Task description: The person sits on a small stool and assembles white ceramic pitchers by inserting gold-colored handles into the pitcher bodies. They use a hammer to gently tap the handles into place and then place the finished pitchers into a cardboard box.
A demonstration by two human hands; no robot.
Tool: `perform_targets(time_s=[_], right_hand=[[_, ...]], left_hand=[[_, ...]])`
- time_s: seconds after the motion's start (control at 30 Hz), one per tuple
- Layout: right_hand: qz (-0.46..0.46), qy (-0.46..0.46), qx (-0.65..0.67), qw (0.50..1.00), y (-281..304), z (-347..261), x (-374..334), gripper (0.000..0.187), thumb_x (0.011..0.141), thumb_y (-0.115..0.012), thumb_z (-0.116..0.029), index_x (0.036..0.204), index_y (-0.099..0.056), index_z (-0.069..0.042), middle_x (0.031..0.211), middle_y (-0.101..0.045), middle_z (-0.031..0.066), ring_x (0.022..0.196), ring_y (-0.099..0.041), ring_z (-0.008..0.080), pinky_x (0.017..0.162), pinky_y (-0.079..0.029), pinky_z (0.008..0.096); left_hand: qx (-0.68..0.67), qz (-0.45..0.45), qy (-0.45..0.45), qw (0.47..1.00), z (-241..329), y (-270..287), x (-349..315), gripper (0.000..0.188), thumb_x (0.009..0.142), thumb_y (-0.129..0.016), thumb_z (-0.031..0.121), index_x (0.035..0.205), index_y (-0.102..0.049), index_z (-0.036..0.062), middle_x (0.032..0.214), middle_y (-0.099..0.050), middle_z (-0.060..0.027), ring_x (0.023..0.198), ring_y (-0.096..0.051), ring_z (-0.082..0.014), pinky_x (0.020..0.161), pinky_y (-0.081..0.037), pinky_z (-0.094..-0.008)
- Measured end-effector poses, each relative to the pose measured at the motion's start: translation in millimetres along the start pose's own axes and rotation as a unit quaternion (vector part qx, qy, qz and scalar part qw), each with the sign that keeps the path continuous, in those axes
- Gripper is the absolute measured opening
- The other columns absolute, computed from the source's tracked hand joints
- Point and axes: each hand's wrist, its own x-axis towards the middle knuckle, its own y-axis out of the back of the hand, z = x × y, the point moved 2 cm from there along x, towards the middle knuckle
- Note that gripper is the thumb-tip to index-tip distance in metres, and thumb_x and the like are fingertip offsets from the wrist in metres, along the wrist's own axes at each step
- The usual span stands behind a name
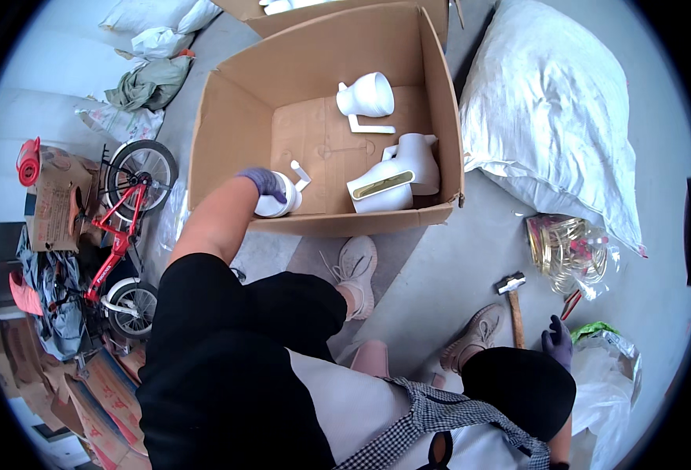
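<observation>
My left hand [265,185], in a purple-grey glove, reaches into the cardboard box [239,94] at its near left corner. Its fingers are closed round a white plastic jug [279,200], whose handle points to the right. Also in the box are a white jug [367,95] with an L-shaped handle, a white jug [417,157], and a white jug-like piece [383,189] with a yellowish strip along its side. By my right knee, my gloved right hand [557,343] hangs low with its fingers apart and nothing visible in it.
Right of my foot lies a hammer [515,307]. Beyond it are a clear bag of gold-coloured rings [562,249] and a large white sack [549,102]. A clear plastic bag [608,376] sits beside my right hand. Leftward stands a red bicycle [126,227].
</observation>
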Motion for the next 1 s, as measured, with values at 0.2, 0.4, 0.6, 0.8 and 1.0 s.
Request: perform_targets(time_s=[0.2,0.4,0.6,0.8,1.0], right_hand=[[-0.024,0.081,-0.205,0.975,-54.4,85.7,35.6,0.065,0.081,-0.071,-0.028,0.137,-0.050,-0.003,0.123,-0.059,0.0227,0.109,-0.058,0.0397,0.095,-0.048,0.0450],[-0.122,-0.062,-0.287,0.948,-123.1,90.9,62.9,0.065,0.080,-0.067,-0.021,0.140,-0.044,-0.009,0.124,-0.057,0.0184,0.115,-0.057,0.0375,0.097,-0.047,0.0458],[-0.004,-0.052,-0.273,0.961,-129.9,92.5,51.4,0.049,0.079,-0.069,-0.017,0.124,-0.052,-0.008,0.112,-0.057,0.0166,0.104,-0.060,0.0351,0.088,-0.049,0.0465],[0.075,-0.059,-0.186,0.978,-138.7,115.9,49.2,0.033,0.080,-0.067,-0.017,0.109,-0.054,-0.008,0.109,-0.057,0.0176,0.100,-0.060,0.0375,0.085,-0.049,0.0481],[0.037,-0.100,-0.076,0.991,-120.6,79.1,38.9,0.032,0.079,-0.068,-0.022,0.105,-0.056,-0.007,0.103,-0.063,0.0176,0.096,-0.063,0.0373,0.081,-0.050,0.0482]], left_hand=[[0.112,0.115,-0.124,0.979,79.3,-47.3,22.1,0.049,0.081,-0.069,0.048,0.106,-0.073,0.0064,0.111,-0.069,-0.0207,0.111,-0.062,-0.0374,0.096,-0.046,-0.0451],[-0.095,0.382,-0.042,0.918,-43.5,13.2,39.1,0.036,0.091,-0.051,0.031,0.105,-0.068,0.0025,0.103,-0.067,-0.0273,0.097,-0.065,-0.0436,0.086,-0.050,-0.0481],[-0.142,0.672,-0.215,0.694,53.2,139.3,-195.6,0.034,0.103,-0.044,0.023,0.119,-0.059,-0.0029,0.111,-0.066,-0.0194,0.096,-0.066,-0.0301,0.083,-0.051,-0.0395],[-0.146,0.393,-0.416,0.807,325.7,37.3,-292.2,0.037,0.099,-0.050,0.028,0.122,-0.058,0.0004,0.105,-0.067,-0.0168,0.095,-0.067,-0.0263,0.082,-0.052,-0.0390],[0.013,0.227,-0.343,0.911,474.3,-100.4,-87.3,0.038,0.096,-0.051,0.040,0.113,-0.067,0.0095,0.102,-0.071,-0.0165,0.098,-0.068,-0.0340,0.088,-0.051,-0.0460]])
